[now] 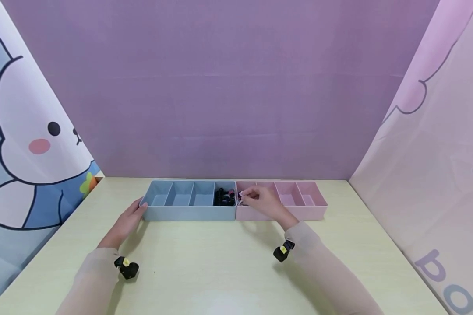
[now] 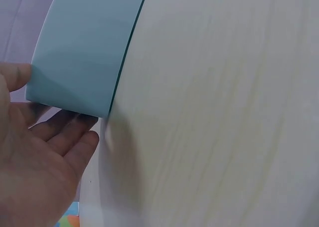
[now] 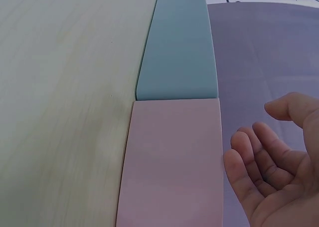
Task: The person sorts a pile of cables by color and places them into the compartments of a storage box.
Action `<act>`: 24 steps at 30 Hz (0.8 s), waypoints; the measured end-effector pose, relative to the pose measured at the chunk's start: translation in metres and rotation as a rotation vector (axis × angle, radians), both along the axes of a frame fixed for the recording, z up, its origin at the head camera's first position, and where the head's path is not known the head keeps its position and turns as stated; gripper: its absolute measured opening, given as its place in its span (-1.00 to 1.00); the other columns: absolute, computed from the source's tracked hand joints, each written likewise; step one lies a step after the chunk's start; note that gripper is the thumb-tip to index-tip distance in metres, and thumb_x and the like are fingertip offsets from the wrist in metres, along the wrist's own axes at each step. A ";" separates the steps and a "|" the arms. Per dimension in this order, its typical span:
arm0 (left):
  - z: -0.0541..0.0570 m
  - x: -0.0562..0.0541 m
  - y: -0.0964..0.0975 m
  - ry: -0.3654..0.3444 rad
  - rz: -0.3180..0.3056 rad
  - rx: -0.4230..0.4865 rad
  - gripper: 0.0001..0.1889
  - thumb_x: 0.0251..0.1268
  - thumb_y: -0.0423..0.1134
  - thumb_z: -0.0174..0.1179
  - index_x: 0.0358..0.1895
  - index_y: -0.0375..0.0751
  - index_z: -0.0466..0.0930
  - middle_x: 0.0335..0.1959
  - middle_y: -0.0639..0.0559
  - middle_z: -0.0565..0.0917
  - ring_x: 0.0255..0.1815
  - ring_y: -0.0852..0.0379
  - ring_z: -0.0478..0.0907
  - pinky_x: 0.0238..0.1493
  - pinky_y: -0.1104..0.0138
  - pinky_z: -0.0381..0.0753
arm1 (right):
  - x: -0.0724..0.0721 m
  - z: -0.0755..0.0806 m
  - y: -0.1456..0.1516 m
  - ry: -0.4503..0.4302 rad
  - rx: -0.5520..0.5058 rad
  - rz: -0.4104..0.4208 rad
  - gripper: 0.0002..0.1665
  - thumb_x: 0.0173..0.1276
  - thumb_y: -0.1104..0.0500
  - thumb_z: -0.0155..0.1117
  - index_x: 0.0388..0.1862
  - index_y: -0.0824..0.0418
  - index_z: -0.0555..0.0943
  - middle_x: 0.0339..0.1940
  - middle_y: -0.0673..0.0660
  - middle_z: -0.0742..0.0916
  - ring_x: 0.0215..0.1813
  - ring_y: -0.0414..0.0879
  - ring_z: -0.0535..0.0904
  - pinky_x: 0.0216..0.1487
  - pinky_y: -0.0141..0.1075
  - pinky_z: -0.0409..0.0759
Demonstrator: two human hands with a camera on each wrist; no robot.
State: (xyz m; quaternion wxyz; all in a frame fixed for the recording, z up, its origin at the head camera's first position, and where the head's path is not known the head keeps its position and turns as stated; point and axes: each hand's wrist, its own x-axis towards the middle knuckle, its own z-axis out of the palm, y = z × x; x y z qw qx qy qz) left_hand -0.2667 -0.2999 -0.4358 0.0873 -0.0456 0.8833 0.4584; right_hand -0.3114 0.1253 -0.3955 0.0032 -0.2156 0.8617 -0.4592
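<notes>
A blue divided box (image 1: 189, 213) stands end to end with a pink divided box (image 1: 284, 213) on the table. My left hand (image 1: 128, 221) holds the blue box's left end, thumb at the rim and fingers against the end wall. In the left wrist view, that hand (image 2: 45, 142) rests at the box's corner. Small black things (image 1: 224, 197) with a touch of red fill the blue box's rightmost compartment; their kind is unclear. Over the pink box's leftmost compartment is my right hand (image 1: 264, 201), beside small dark and whitish pieces (image 1: 239, 199). The right wrist view shows its thumb and loosely bent fingers apart, nothing visible between them.
Both boxes stand near the back edge of the pale wooden table (image 1: 205, 267), before a purple backdrop (image 1: 228, 87). A printed cloth (image 1: 35, 131) hangs at the left and a pale one (image 1: 425, 175) at the right. Black wrist cameras (image 1: 127, 267) sit on both sleeves.
</notes>
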 end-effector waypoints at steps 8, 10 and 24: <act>-0.001 -0.001 0.000 0.049 0.020 -0.019 -0.10 0.53 0.36 -0.31 0.63 -0.22 -0.27 0.57 -0.47 -0.12 0.54 -0.49 -0.14 0.39 -0.40 -0.01 | 0.003 -0.001 0.013 0.018 0.010 0.008 -0.74 0.42 0.20 0.31 -0.01 0.33 0.70 -0.28 0.02 0.74 -0.24 -0.09 0.63 -0.17 -0.29 0.66; -0.002 -0.001 0.000 0.071 0.024 -0.022 -0.12 0.54 0.34 -0.28 0.63 -0.21 -0.24 0.56 -0.48 -0.05 0.52 -0.50 -0.06 0.39 -0.38 0.06 | 0.004 -0.001 0.017 0.024 0.027 0.009 -0.72 0.42 0.19 0.32 0.00 0.35 0.69 -0.27 0.02 0.74 -0.23 -0.10 0.63 -0.15 -0.27 0.66; 0.004 -0.001 -0.002 0.258 0.026 -0.099 -0.33 0.64 0.02 -0.12 0.57 -0.34 0.03 0.51 -0.42 0.16 0.43 -0.44 0.20 0.35 -0.30 0.26 | 0.013 -0.001 0.049 0.121 0.051 -0.035 -0.78 0.41 0.25 0.30 -0.04 0.34 0.69 -0.26 0.08 0.75 -0.23 -0.05 0.64 -0.16 -0.26 0.66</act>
